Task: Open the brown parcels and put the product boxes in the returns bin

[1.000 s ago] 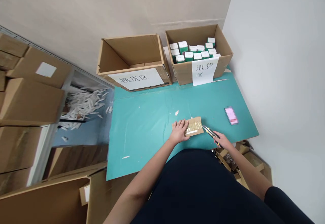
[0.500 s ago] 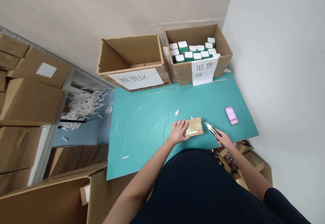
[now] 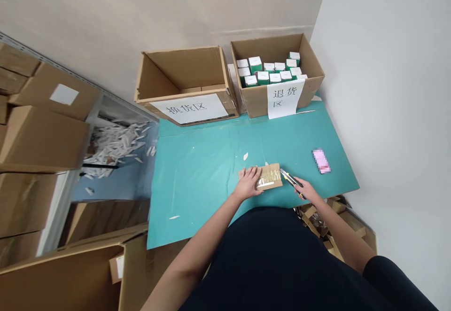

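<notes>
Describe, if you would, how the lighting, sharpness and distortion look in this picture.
In the head view, the light is soft and even, with only faint shadows; the wide lens slants the cartons at the left edge; the pink object is pixelated, while the utility knife looks fairly sharp.

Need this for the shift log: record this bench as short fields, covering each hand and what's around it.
Left hand: flat on a taped cardboard parcel
Right hand: gripping a yellow-and-black utility knife, tip beside the parcel's end
Work surface: teal cutting mat
Back right: cardboard box of green-and-white cartons, sign reading 退货区
Back left: open cardboard box, sign reading 换货区
On mat, right: pixelated pink item
Below mat's near edge: cardboard scraps
</notes>
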{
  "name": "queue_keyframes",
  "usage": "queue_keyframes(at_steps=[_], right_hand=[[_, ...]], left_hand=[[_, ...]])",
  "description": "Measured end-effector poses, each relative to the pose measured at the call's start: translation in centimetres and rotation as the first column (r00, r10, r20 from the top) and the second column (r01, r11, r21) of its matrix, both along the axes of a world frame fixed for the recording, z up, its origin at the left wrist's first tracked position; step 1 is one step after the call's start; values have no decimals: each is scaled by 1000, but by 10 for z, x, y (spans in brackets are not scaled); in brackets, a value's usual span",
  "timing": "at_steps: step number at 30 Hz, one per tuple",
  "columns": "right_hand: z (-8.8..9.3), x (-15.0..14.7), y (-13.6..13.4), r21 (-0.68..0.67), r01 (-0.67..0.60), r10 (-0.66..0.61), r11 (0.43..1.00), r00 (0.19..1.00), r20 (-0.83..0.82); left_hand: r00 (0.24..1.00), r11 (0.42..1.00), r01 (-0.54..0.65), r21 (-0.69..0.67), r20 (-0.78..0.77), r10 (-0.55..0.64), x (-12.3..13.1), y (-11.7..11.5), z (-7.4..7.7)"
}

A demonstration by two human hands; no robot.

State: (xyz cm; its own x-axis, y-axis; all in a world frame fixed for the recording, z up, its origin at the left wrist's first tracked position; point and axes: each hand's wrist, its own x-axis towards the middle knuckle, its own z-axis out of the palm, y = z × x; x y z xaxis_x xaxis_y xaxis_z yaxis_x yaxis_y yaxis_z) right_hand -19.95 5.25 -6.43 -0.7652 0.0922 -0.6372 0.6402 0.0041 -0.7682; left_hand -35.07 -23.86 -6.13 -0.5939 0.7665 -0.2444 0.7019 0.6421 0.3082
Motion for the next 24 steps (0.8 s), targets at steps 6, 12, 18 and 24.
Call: queue_keyframes(at_steps=[6, 12, 18, 24], right_hand=[[10, -2, 4, 17, -46, 45, 999, 997, 64], [19, 0, 9, 34, -119, 115, 992, 988, 106], [20, 0, 13, 47, -121, 114, 992, 985, 126], [11, 19, 0, 54, -58, 51, 997, 991, 123]], left_hand=[[1000, 1000, -2, -11, 4, 2, 0, 1, -1], [1000, 999, 8, 34, 5, -9, 1, 0, -5], [999, 999, -3, 54, 38, 1, 1, 0, -10], [997, 994, -36, 104, 73, 29, 0, -2, -16]])
